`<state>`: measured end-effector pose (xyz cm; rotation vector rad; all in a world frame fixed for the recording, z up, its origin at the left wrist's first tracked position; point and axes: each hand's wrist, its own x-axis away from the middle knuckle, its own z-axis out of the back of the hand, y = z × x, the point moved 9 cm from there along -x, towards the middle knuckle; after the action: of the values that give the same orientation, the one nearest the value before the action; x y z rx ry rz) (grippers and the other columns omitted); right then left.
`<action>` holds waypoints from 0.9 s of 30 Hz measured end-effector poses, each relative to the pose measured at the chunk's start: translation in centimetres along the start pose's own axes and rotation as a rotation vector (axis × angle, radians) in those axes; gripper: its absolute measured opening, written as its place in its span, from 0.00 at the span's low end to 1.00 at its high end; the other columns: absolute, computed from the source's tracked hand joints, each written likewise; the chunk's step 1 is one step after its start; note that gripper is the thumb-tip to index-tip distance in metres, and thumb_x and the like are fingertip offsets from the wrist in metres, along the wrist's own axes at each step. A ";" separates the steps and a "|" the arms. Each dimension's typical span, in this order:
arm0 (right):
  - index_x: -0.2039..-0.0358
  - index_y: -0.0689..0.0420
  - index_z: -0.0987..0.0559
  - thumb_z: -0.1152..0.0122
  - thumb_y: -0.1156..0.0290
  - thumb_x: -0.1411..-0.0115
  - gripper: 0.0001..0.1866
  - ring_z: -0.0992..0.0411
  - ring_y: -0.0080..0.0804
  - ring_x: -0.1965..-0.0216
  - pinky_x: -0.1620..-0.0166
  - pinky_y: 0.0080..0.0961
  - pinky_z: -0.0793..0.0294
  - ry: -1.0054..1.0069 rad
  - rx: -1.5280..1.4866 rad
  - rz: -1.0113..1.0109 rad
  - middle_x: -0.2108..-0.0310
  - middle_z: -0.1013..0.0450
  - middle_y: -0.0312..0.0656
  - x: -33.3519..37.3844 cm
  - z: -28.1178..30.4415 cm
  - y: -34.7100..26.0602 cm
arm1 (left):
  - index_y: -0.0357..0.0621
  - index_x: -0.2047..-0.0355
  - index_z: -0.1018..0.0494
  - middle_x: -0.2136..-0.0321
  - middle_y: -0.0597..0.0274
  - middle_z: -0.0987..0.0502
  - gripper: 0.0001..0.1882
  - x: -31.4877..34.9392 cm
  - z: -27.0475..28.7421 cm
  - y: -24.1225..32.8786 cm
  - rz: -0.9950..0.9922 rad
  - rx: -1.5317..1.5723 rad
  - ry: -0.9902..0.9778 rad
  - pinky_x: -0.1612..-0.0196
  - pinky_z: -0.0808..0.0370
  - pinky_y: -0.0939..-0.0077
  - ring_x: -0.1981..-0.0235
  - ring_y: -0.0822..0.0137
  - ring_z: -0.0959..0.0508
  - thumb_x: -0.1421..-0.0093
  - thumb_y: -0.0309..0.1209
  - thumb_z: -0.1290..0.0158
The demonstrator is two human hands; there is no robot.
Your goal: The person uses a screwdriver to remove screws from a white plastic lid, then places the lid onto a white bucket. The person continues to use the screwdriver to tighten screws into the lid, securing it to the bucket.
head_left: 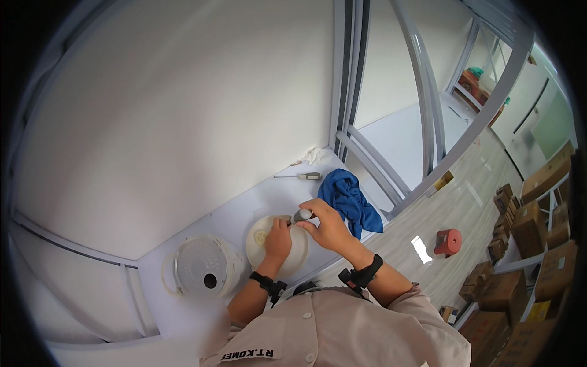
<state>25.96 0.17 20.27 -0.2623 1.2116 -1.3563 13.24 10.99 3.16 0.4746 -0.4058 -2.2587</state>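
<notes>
A round white lid-like part (296,260) lies on the table in front of me, with a pale yellowish disc (260,237) near its left side. My right hand (328,227) grips a grey, round-ended handle (301,215), apparently a screwdriver's, tilted above the lid-like part. Close against its lower end, my left hand (279,240) is closed over the lid-like part. Whatever its fingers hold is hidden. To the left sits a round white appliance body (229,260), its grey top face (199,260) marked by a black circle.
Behind my hands lie another screwdriver (309,176), a crumpled white cloth or tissue (315,156) and a blue cloth (348,199). A metal frame (379,174) rises at the table's right. Beyond are a red stool (448,243) and shelves with cardboard boxes (504,290).
</notes>
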 end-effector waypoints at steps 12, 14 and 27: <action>0.42 0.60 0.24 0.33 0.83 0.38 0.24 0.23 0.55 0.51 0.49 0.38 0.20 -0.057 -0.051 -0.028 0.49 0.24 0.52 0.1 -0.6 -0.4 | 0.43 0.57 0.27 0.57 0.55 0.24 0.08 1.1 1.4 -1.0 -0.105 0.112 0.050 0.59 0.21 0.50 0.59 0.46 0.19 0.29 0.34 0.43; 0.41 0.60 0.25 0.34 0.84 0.39 0.25 0.23 0.56 0.50 0.47 0.39 0.21 -0.072 -0.026 0.006 0.49 0.24 0.53 0.2 -0.7 -0.7 | 0.43 0.57 0.27 0.57 0.55 0.25 0.08 1.2 1.5 -1.5 -0.100 0.115 0.038 0.59 0.21 0.50 0.59 0.46 0.19 0.29 0.34 0.43; 0.36 0.57 0.27 0.33 0.81 0.38 0.29 0.22 0.53 0.55 0.54 0.40 0.21 -0.127 0.069 0.032 0.48 0.26 0.51 -0.4 -2.4 -1.5 | 0.41 0.55 0.25 0.55 0.53 0.24 0.08 2.0 2.3 -1.1 -0.102 0.117 -0.021 0.56 0.21 0.52 0.57 0.46 0.19 0.28 0.33 0.46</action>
<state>23.29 1.28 20.59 -0.2753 1.0570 -1.3310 10.26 10.50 4.30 0.5426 -0.5381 -2.3487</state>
